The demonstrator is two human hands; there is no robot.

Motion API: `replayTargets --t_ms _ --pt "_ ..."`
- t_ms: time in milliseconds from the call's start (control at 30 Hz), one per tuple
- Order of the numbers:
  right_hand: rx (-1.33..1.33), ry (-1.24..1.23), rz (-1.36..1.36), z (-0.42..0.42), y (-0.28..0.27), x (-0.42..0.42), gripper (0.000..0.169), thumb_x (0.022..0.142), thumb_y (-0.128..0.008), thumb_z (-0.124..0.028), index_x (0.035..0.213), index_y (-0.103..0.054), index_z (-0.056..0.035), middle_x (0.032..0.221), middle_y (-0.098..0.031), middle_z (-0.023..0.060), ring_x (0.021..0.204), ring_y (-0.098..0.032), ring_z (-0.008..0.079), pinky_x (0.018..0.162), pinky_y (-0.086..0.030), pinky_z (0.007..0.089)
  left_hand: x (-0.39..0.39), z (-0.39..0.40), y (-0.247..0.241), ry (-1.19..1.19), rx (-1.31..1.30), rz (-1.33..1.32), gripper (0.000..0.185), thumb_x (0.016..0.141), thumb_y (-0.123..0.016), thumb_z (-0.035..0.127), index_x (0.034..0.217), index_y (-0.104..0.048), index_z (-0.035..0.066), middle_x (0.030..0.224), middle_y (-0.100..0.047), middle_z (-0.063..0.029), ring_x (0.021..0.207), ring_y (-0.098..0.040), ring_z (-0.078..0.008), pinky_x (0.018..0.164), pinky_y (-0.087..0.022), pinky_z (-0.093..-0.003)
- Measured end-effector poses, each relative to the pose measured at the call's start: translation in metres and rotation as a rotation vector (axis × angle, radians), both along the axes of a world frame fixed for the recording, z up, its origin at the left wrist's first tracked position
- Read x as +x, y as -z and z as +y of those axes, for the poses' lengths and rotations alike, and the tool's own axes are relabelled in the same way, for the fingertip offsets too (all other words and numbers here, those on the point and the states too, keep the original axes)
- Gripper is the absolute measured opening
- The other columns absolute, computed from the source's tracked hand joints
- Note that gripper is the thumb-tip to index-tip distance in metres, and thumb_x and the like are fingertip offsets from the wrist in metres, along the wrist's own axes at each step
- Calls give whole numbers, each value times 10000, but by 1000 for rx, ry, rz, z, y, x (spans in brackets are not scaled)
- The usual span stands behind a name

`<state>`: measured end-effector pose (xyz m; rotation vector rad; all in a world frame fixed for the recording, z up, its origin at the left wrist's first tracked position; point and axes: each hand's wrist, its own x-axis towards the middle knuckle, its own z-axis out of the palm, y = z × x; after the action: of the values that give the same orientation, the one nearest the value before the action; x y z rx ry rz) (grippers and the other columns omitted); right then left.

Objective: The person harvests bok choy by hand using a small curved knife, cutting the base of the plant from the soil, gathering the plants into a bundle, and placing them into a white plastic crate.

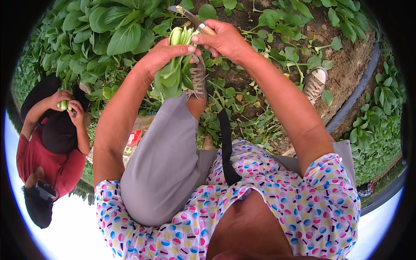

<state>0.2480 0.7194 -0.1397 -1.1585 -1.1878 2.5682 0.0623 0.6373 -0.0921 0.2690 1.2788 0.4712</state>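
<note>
My left hand [162,53] is closed around a bunch of bok choy [174,73], its pale stalk ends up and its green leaves hanging over my knee. In my right hand [227,40] is the wooden handle of a knife [191,18] with a curved blade. The blade points up and left, past the stalk ends, and a yellowish scrap clings near its tip. My right thumb and fingers are at the right side of the stalks, close to my left thumb. The fingers behind the bunch are partly hidden.
Dense bok choy plants [123,35] grow at the upper left; trimmed leaves [250,125] litter the soil between my shoes. A grey hose or pipe [356,89] curves along the right. At the left, a co-worker [55,156] holds green stalks. Part of a crate [128,152] shows beside my leg.
</note>
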Motion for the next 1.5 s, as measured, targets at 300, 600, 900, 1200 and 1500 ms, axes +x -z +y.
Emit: replayTargets --t_ms 300,600,900,1200,1500 --pt "239 -101 -316 -14 36 25 385 817 -742 -368 980 -610 -45 706 -606 69 574 -573 177 550 -464 351 11 23 4 1123 349 899 385 773 -672 231 1134 -602 118 943 -670 -147 899 -648 -337 804 -506 -446" --pt "224 -59 -324 -1 25 -2 389 947 -542 -418 1077 -574 -53 647 -587 81 496 -596 198 529 -485 358 -32 57 26 1263 456 1326 914 755 -726 214 1523 -229 190 989 -687 -163 814 -685 -344 708 -553 -439" --pt "448 -177 -321 60 30 -49 425 963 -493 -450 1173 -582 -91 793 -642 87 515 -603 194 593 -512 361 -21 105 -20 972 368 1395 800 782 -709 318 1459 -310 166 910 -709 -177 823 -689 -375 728 -548 -467" --pt "747 -308 -365 61 26 -73 428 953 -449 -423 1189 -594 -97 1104 -671 167 1062 -615 389 914 -458 512 -84 51 -15 858 104 1522 800 779 -672 363 1455 -288 174 935 -704 -202 875 -677 -398 786 -522 -485" --pt "640 -243 -426 53 37 -113 429 959 -413 -381 1205 -587 -75 1174 -650 186 1101 -606 378 950 -459 487 -81 40 -8 872 193 1578 701 798 -704 366 1406 -398 198 928 -711 -155 837 -691 -351 734 -541 -445"
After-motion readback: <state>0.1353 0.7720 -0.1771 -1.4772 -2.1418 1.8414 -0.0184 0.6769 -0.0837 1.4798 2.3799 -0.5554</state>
